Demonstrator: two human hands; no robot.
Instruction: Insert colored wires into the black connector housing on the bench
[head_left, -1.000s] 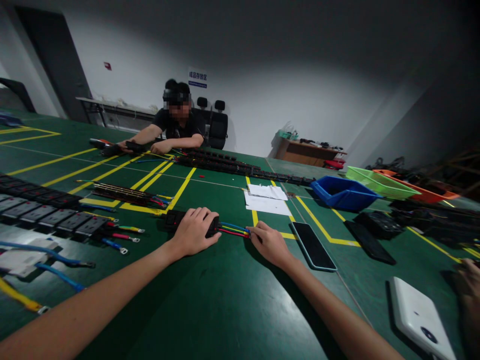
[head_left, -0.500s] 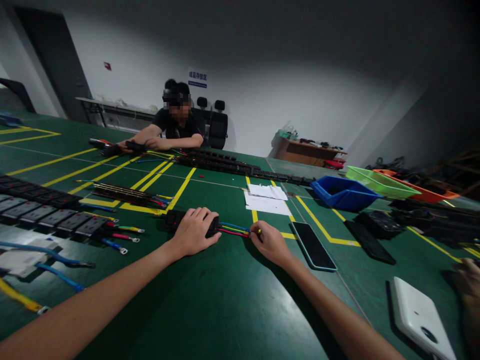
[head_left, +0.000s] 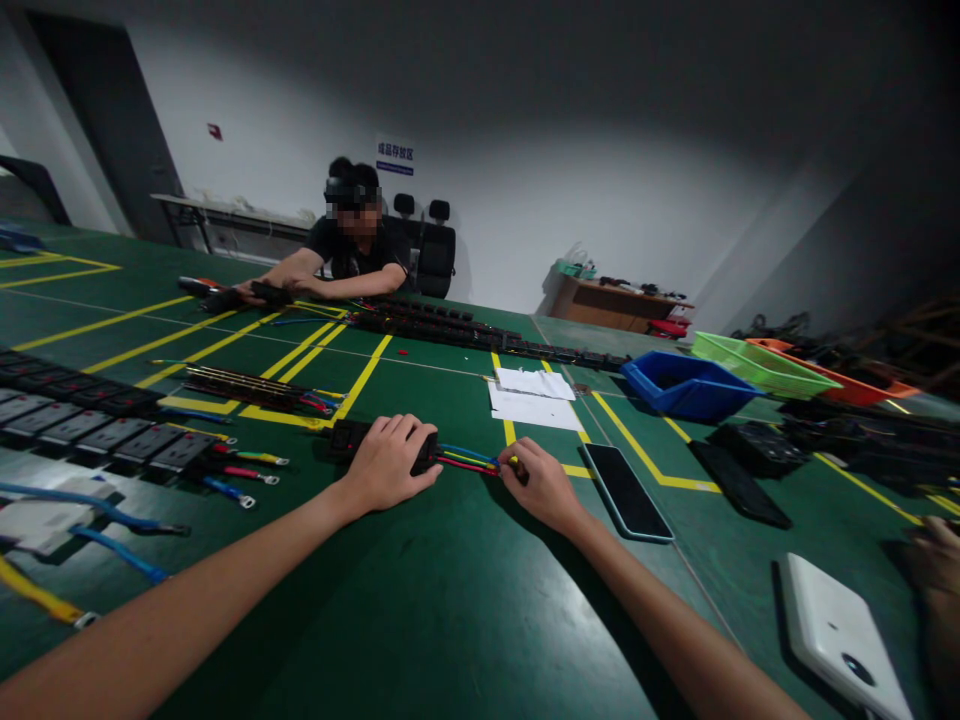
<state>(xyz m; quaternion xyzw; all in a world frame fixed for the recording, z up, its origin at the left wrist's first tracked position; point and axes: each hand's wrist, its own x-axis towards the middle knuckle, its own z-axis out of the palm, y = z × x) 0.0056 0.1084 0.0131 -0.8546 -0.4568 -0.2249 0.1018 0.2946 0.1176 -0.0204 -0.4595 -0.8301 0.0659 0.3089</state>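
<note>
My left hand [head_left: 391, 465] rests over a black socket module [head_left: 346, 441], fingers wrapped across its top. From the module's right end run blue, yellow and red wires [head_left: 466, 459]. Their far ends meet the fingertips of my right hand [head_left: 536, 480], which pinches them; the exact tips are hidden by the fingers. To the left lies a bundle of thin rods and wires [head_left: 259, 387]. Nearer me at the left are rows of grey socket modules [head_left: 112, 435] with lugged cables [head_left: 232, 492].
White papers [head_left: 534, 400] and a phone [head_left: 628, 492] lie right of my hands. Beyond are a blue bin [head_left: 686, 385], a green basket [head_left: 761, 368] and a white device [head_left: 844, 635]. A co-worker [head_left: 356, 235] handles black parts across the table; another person's hand [head_left: 941, 555] shows at the right edge.
My right hand's fingers have shifted slightly at the wire ends; the yellow tip seen between them earlier is now covered. My left hand stays on the module.
</note>
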